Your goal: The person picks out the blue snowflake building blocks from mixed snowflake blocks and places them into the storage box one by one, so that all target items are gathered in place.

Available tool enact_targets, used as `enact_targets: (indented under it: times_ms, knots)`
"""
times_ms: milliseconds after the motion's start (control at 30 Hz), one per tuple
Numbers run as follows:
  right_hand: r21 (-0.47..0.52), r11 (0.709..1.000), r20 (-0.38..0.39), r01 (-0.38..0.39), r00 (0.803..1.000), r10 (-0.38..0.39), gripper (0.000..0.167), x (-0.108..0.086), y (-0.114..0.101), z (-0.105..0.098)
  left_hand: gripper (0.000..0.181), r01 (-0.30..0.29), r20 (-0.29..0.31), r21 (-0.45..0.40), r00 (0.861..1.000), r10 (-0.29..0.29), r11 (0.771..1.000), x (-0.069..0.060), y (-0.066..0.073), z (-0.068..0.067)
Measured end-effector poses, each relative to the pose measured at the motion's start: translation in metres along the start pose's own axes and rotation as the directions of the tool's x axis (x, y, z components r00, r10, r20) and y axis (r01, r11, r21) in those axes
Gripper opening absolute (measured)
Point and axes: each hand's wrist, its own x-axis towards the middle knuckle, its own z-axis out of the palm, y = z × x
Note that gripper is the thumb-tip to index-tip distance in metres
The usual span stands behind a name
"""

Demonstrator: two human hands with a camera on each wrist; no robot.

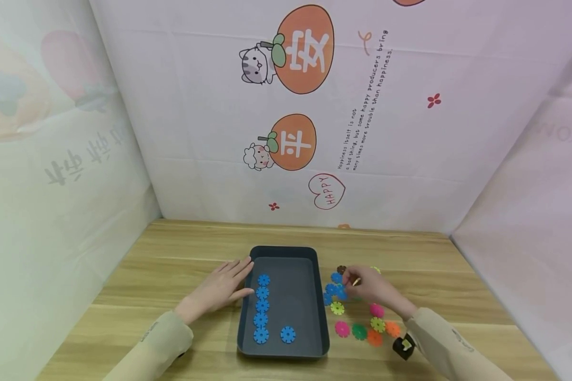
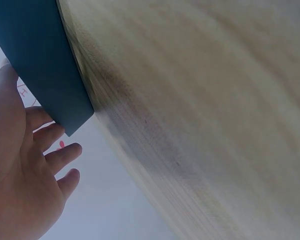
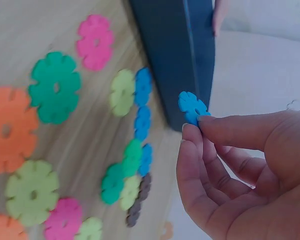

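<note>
My right hand (image 1: pixel 369 286) pinches a blue flower-shaped plastic disc (image 3: pixel 191 106) between thumb and fingertips, raised over the loose pieces. A dark grey rectangular tray (image 1: pixel 291 296) lies to its left. Along the tray's left side runs a column of several blue discs (image 1: pixel 262 305), and a separate blue disc (image 1: pixel 288 334) sits near the bottom middle. Against the tray's left rim rests my left hand (image 1: pixel 221 286), its fingers spread and fairly straight. In the left wrist view, those fingers touch the outer wall of the tray (image 2: pixel 45 60).
Right of the tray, loose discs are scattered on the wooden table (image 1: pixel 195 238): pink (image 1: pixel 342 329), green (image 1: pixel 359 332), orange (image 1: pixel 374 337), yellow-green (image 1: pixel 337 308), blue (image 1: pixel 331 289) and brown (image 1: pixel 341 270). Printed white cloth walls (image 1: pixel 209 132) enclose the table.
</note>
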Motion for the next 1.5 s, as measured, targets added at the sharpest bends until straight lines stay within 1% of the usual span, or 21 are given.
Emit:
enact_targets:
  times_ms: [133,233,333,433,533,667,733,867,967,1067,1300,1500]
  knots:
    - [-0.004,0.995,0.019,0.095,0.995,-0.095,0.006,0.005,-0.01,0.001,0.074,-0.001,-0.003,0.0,1.0,0.001,1.0,0.0,0.0,0.0]
    - [-0.048,0.987,0.018,0.156,0.988,-0.155,0.006,0.009,-0.019,0.006,0.073,-0.003,-0.005,-0.003,1.0,0.003,1.0,0.0,0.0,0.0]
    - [-0.072,0.985,0.026,0.159,0.987,-0.158,0.005,0.012,-0.029,0.012,0.073,-0.005,-0.005,-0.004,1.0,0.005,1.0,0.0,0.0,-0.001]
    - [-0.042,0.988,0.051,0.15,0.988,-0.148,0.005,0.015,-0.038,0.018,0.072,-0.007,-0.007,-0.006,1.0,0.007,1.0,0.0,0.001,-0.003]
    - [0.002,0.984,0.081,0.179,0.981,-0.178,0.005,0.019,-0.044,0.026,0.071,-0.005,-0.002,-0.008,1.0,0.005,1.0,0.0,0.002,-0.004]
    - [0.002,0.975,0.111,0.222,0.969,-0.221,0.007,0.025,-0.05,0.04,0.07,-0.003,0.001,-0.009,1.0,0.003,1.0,0.0,0.003,-0.004]
    - [0.008,0.975,0.133,0.223,0.966,-0.222,0.008,0.027,-0.054,0.047,0.07,-0.004,0.0,-0.007,1.0,0.004,1.0,0.0,0.003,-0.004]
    - [0.025,0.98,0.17,0.196,0.965,-0.197,0.008,0.03,-0.06,0.06,0.071,-0.005,-0.004,-0.002,1.0,0.005,1.0,0.0,0.002,-0.004]
    - [0.031,0.981,0.186,0.192,0.963,-0.195,0.008,0.031,-0.062,0.068,0.071,-0.004,-0.004,0.001,1.0,0.004,1.0,0.0,0.002,-0.002]
    - [0.026,0.981,0.188,0.191,0.963,-0.192,0.009,0.032,-0.063,0.074,0.072,-0.002,-0.004,0.003,1.0,0.002,1.0,0.0,0.002,-0.002]
    - [0.068,0.984,0.193,0.165,0.965,-0.175,0.009,0.035,-0.064,0.081,0.072,0.0,-0.009,-0.024,1.0,-0.001,1.0,-0.001,0.002,-0.003]
    - [0.067,0.983,0.185,0.169,0.966,-0.179,0.01,0.035,-0.063,0.086,0.072,0.005,-0.005,-0.022,1.0,-0.006,1.0,-0.001,0.003,-0.004]
